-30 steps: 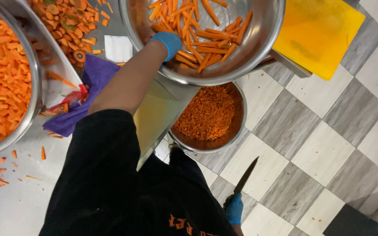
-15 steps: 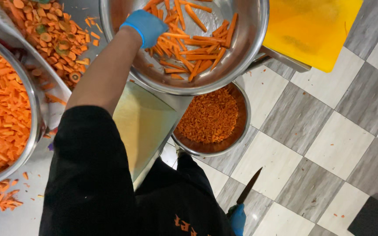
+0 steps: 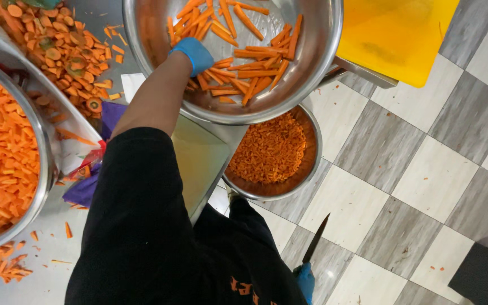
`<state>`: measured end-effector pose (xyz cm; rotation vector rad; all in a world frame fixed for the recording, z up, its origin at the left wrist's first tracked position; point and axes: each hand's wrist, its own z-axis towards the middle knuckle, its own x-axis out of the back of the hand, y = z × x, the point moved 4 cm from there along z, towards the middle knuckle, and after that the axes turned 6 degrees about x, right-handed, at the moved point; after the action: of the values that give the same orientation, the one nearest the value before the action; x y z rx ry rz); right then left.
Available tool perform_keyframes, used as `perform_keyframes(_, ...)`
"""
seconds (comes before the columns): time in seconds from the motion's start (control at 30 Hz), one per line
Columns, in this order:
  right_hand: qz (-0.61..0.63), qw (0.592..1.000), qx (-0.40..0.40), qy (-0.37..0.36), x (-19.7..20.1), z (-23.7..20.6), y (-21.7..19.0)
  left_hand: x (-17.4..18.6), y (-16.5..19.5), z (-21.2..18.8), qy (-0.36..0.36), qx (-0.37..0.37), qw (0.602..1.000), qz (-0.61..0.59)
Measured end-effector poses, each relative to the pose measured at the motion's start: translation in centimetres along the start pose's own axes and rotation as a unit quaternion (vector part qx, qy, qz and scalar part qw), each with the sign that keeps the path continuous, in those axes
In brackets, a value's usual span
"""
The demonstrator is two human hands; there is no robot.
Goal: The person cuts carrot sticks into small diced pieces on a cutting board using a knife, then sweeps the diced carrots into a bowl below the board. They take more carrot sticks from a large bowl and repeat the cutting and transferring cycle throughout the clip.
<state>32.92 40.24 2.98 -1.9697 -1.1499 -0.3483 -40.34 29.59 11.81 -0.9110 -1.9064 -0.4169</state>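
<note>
Far left: big steel bowl (image 3: pixel 43 169) heaped with diced carrot, on the desk (image 3: pixel 46 271). Above it, a tray (image 3: pixel 7 42) of carrot rounds and trimmings. Beside, a purple cloth (image 3: pixel 88 189) under scraps. Centre: left hand (image 3: pixel 193 53), blue-gloved, reaching into a tilted steel bowl (image 3: pixel 317 62) of carrot sticks (image 3: pixel 244 73), fingers curled down among the sticks; cannot tell whether gripping any. Below, on the floor (image 3: pixel 425 181), a smaller bowl (image 3: pixel 312 164) of finely diced carrot. Lower centre: right hand (image 3: pixel 306 279), blue-gloved, fingers closed round a knife (image 3: pixel 316 240), blade pointing up and away. Upper right: yellow cutting board (image 3: pixel 396 34).
</note>
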Motion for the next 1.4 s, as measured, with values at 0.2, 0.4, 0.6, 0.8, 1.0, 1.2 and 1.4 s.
perform_keyframes(0.2,0.064,0.996,0.014,-0.059,-0.2,0.6,-0.2,3.3,-1.0,-3.8,0.233,-0.036,0.971,-0.051)
perform_keyframes(0.4,0.177,0.982,0.022,-0.065,-0.5,2.4,-2.2,5.5,-5.4,-11.3,0.364,-0.018,0.832,-0.419)
perform_keyframes(0.6,0.139,0.971,0.130,-0.147,-1.7,4.2,-6.6,-5.1,-3.7,-24.2,0.319,0.009,0.732,-0.602)
perform_keyframes(0.8,0.000,0.900,0.348,-0.262,-6.1,3.9,-12.6,-23.1,5.8,-32.0,0.179,0.234,0.823,-0.485)
perform_keyframes(1.0,-0.226,0.766,0.519,-0.305,-15.7,1.3,-20.5,-25.3,9.5,-30.2,0.138,0.331,0.856,-0.373)
perform_keyframes(1.2,-0.320,0.739,0.530,-0.266,-22.8,-0.9,-26.4,-23.0,9.1,-32.7,0.144,0.339,0.900,-0.234)
perform_keyframes(1.4,-0.358,0.688,0.570,-0.271,-23.0,-2.6,-25.8,-24.8,8.3,-35.0,0.242,0.307,0.889,-0.239)
